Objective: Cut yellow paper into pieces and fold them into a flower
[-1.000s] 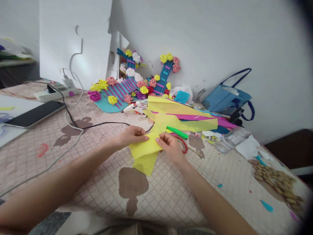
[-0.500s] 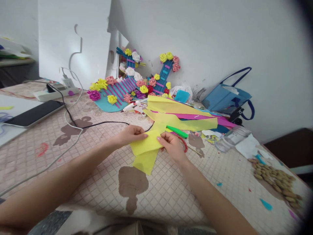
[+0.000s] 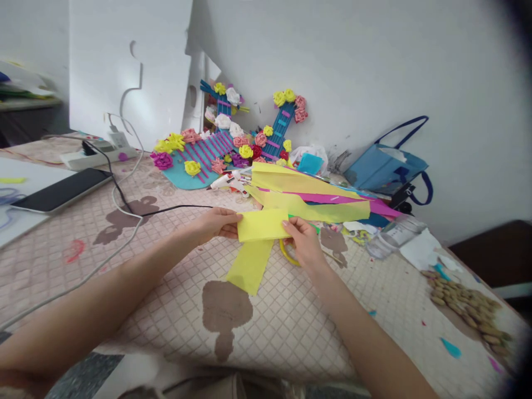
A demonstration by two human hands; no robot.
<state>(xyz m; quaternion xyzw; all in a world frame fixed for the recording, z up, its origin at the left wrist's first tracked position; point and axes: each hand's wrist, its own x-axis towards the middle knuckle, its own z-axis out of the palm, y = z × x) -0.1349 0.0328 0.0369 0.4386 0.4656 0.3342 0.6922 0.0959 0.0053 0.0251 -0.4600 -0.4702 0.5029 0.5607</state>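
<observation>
My left hand (image 3: 221, 223) pinches the left end of a folded strip of yellow crepe paper (image 3: 262, 225), held just above the table. At the strip's other end, the thumb and fingers of my right hand (image 3: 302, 237) are closed on it. Below it lies a second yellow paper strip (image 3: 251, 267), flat on the cloth. Partly hidden behind my right hand are a yellow scissor-like handle (image 3: 287, 254) and a green object of which only bits show. A white glue gun (image 3: 230, 182) rests behind the hands.
Long yellow paper sheets (image 3: 316, 194) lie behind, near paper-flower guitar shapes (image 3: 199, 158). To the left are a phone-like black slab (image 3: 62, 190), a power strip (image 3: 100, 157) and trailing cables. A blue bag (image 3: 384, 166), clear cup (image 3: 390, 238) and peanuts-like pile (image 3: 465, 305) are right.
The yellow paper between my hands went from loosely angled to a flat, taut rectangle. My hands moved slightly apart, uncovering more of the strip below and a yellow handle.
</observation>
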